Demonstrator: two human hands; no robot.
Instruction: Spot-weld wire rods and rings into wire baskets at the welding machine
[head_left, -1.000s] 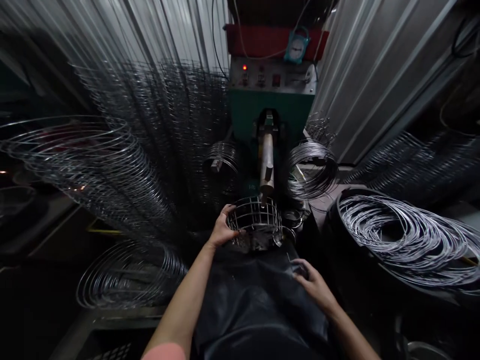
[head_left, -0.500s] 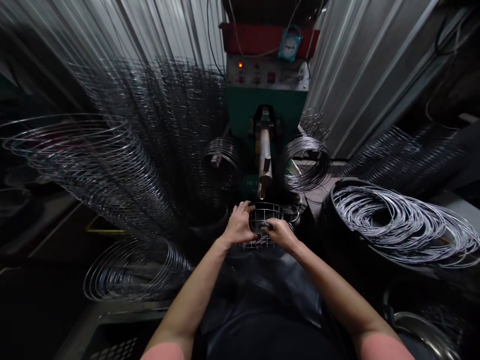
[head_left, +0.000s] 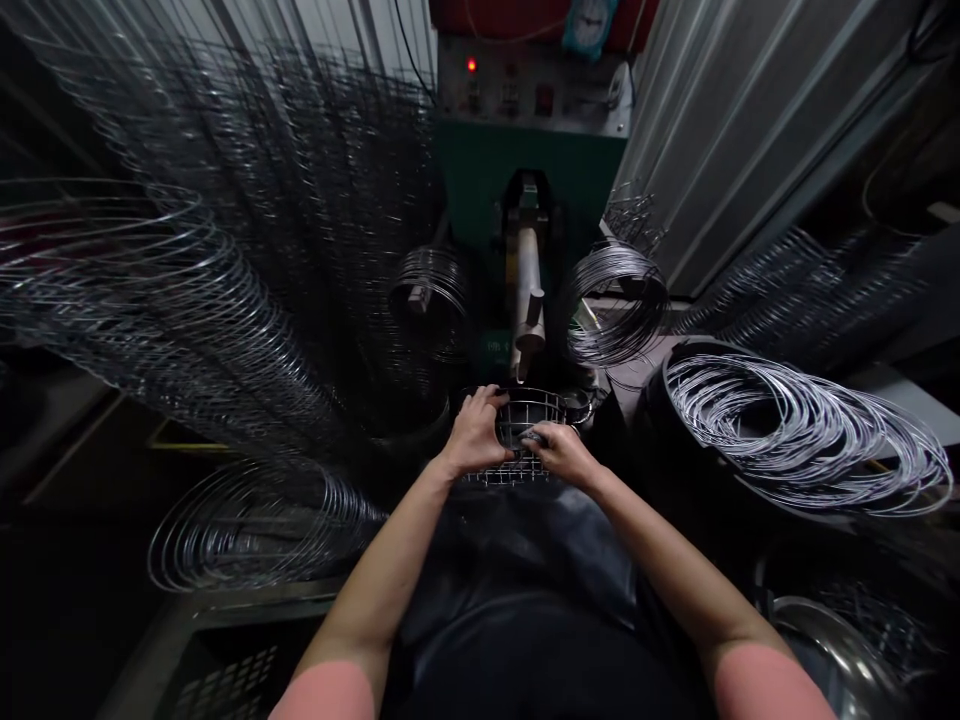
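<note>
Fingers first: with the left hand [head_left: 472,435], clasping the left side of a round, silvery wire basket [head_left: 528,412], thumb and fingertips parted around it; with the right hand [head_left: 566,455], pinching a small dark piece [head_left: 534,438], too dim to identify, inside the basket outline. Apparently working at the wires, calling for steady left support. Keeping the basket between both hands, just below a silvery metal cylinder [head_left: 529,275].
</note>
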